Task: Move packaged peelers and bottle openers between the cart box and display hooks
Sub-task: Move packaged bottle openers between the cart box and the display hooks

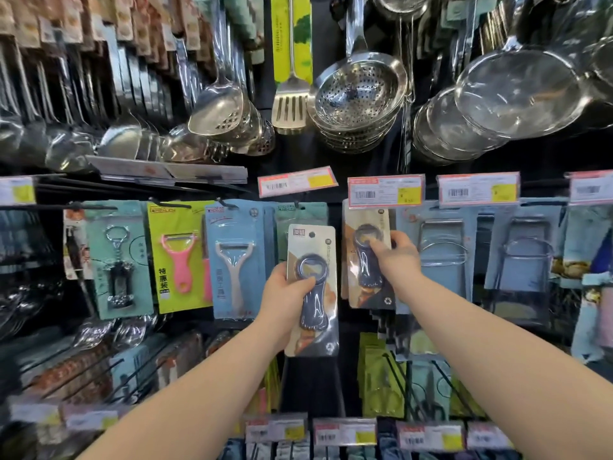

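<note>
My left hand [287, 297] grips a carded dark blue bottle opener [313, 287], held upright in front of the display, free of any hook. My right hand [396, 260] pinches a second packaged bottle opener [365, 260] that hangs with others of its kind under a price tag [385, 191]. To the left hang a pale peeler on a blue card [236, 260] and a pink peeler on a yellow-green card [180, 257]. The cart box is out of view.
A corkscrew pack [117, 260] hangs at the far left of the row. Wire racks on blue cards [441, 247] hang to the right. Steel ladles, strainers [360, 88] and a slotted turner [290, 104] hang above. Long black hooks [398, 383] and price tags jut out below.
</note>
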The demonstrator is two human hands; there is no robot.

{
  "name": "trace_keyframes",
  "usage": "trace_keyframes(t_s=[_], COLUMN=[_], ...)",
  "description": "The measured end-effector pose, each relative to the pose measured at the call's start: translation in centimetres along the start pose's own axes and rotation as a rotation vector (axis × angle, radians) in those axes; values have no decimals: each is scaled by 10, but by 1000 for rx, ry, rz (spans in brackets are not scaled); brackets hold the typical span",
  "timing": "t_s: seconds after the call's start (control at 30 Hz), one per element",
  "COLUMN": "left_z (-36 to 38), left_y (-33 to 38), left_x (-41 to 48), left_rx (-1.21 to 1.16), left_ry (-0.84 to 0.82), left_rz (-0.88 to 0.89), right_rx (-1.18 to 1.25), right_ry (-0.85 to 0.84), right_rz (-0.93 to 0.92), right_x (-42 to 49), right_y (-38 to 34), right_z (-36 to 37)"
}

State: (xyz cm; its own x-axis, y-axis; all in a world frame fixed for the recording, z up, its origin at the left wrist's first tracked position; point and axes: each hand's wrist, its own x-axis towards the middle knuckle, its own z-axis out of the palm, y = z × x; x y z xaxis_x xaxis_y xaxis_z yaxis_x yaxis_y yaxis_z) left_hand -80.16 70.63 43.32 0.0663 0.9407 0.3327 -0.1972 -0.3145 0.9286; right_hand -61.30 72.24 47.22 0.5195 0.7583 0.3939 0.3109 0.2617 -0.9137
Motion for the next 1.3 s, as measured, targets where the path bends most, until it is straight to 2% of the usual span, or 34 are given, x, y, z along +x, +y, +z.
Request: trace_keyframes(t_s=[0.17,0.3,0.37,0.5,0.63,0.83,1.13,1.3], left_z=[2,14,22,38,50,59,68,77], left_y=[1,-2,-2,0,6,14,25,29], left_x=[0,-2,-5,-9,-15,-16,-5,-3], left_rx=[-32,-70,-99,-101,-97,-38,54,93], left_ry=[-26,-68,-112,-179,-225,-233,-208,-202], left_rz=[1,11,15,35,32,82,133,166], right_rx=[-108,-250,-216,-9,167,262,242,306], right_ry=[-4,-5,-35,-246,-164,-142,-78,-39], right_rz=[14,-214,-253,-117,-120,-130,-145,-95], right_x=[-6,-31,-45,-68,-71,-70,-57,-50], right_y=[4,8,6,-3,-9,-12,-16,-15], right_z=[-1,-10,-14,-21,-30,-37,-34,-36])
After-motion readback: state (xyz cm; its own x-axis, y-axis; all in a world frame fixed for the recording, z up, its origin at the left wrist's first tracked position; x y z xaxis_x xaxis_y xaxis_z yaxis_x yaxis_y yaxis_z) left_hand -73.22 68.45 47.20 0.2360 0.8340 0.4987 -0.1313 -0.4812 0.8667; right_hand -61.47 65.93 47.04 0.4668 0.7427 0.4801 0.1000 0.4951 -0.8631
